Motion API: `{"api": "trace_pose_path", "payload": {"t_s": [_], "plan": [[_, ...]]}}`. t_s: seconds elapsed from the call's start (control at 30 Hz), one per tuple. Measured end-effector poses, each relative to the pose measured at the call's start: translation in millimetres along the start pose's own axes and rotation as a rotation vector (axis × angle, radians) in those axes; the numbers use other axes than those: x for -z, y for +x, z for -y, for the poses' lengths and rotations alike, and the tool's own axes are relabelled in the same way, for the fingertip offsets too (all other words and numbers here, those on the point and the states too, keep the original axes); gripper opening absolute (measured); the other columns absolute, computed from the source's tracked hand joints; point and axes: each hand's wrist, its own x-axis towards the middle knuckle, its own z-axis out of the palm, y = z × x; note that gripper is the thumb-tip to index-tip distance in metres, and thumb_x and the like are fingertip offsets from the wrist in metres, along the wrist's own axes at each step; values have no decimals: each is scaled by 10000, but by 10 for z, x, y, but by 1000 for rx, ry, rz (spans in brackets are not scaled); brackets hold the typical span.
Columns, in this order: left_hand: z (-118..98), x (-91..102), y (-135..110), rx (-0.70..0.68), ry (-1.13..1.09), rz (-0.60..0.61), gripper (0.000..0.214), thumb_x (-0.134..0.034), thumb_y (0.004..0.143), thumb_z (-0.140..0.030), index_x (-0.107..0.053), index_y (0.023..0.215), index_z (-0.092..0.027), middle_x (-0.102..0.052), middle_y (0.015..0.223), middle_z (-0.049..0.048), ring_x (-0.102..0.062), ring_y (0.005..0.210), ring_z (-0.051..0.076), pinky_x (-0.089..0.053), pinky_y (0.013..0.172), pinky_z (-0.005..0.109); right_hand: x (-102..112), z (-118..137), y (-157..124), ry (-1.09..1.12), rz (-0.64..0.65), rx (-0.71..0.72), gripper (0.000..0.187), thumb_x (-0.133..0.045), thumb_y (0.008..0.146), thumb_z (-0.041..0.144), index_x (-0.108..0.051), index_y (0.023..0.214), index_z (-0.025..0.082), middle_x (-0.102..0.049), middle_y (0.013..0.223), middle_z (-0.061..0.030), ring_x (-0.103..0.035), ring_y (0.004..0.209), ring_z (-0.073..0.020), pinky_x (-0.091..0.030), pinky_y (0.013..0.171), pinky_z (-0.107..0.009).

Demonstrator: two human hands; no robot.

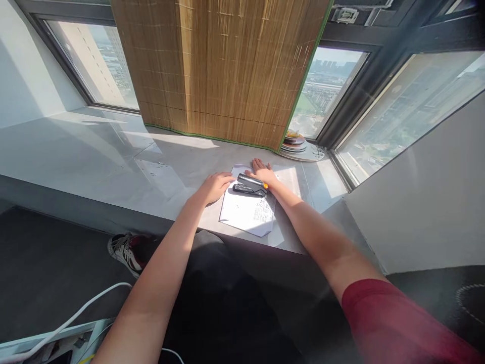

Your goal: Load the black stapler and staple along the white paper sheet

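Printed sheets of paper (242, 212) lie on the window sill in front of me. On top of them sits a black stapler (248, 190) with an orange bit at its right end, its upper arm raised from the base. My left hand (216, 187) rests flat at the left edge of the paper, fingers stretched towards the stapler. Beyond the stapler, my right hand (264, 172) lies with spread fingers on the top right part of the sheets, its wrist close to the orange end. Neither hand grips anything that I can see.
A bamboo blind (220, 71) hangs behind the sill. Stacked plates (294, 146) stand at its right lower corner. Windows flank the blind, and a white wall (420, 202) closes the right side. Below left are a shoe (125, 253) and a white cable (81, 311).
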Motion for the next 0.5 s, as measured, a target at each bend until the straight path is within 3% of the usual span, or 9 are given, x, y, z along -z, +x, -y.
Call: {"api": "trace_pose_path", "payload": {"t_s": [0.17, 0.23, 0.37, 0.43, 0.5], "plan": [[-53, 12, -42, 32, 47, -9, 368, -554, 1065, -262, -831, 1303, -306, -719, 1519, 57, -636, 1414, 304, -455, 1256, 441, 64, -320, -91, 11, -21, 96, 544, -273, 1222, 478, -520, 1584, 156, -425, 1764, -217, -343, 1677, -313, -225, 1371, -651], [-83, 33, -59, 44, 49, -4, 312, -605, 1048, -289, -827, 1268, -294, -725, 1472, 66, -651, 1368, 293, -456, 1243, 422, 100, -571, -165, 10, -7, 143, 542, -245, 1220, 478, -538, 1569, 183, -421, 1771, -198, -352, 1670, -317, -233, 1363, -669], [-115, 57, -63, 128, 94, -8, 187, -675, 1028, -324, -786, 1161, -254, -691, 1410, 100, -642, 1319, 300, -456, 1225, 430, 137, -993, -318, 15, 6, 107, 585, -218, 1193, 464, -509, 1615, 184, -377, 1799, -192, -300, 1695, -355, -268, 1317, -763], [-103, 50, -52, 168, 138, -28, 138, -662, 1035, -307, -763, 1101, -240, -663, 1393, 124, -628, 1326, 317, -459, 1217, 451, 157, -1029, -379, 25, -38, 70, 627, -255, 1173, 487, -467, 1665, 161, -365, 1802, -203, -264, 1705, -386, -262, 1311, -783], [-80, 35, -42, 182, 163, -44, 138, -640, 1046, -291, -756, 1098, -238, -638, 1408, 140, -614, 1342, 328, -459, 1216, 467, 207, -911, -431, 52, -156, 22, 686, -296, 1153, 513, -412, 1722, 147, -356, 1804, -209, -246, 1707, -400, -261, 1334, -746]]}}
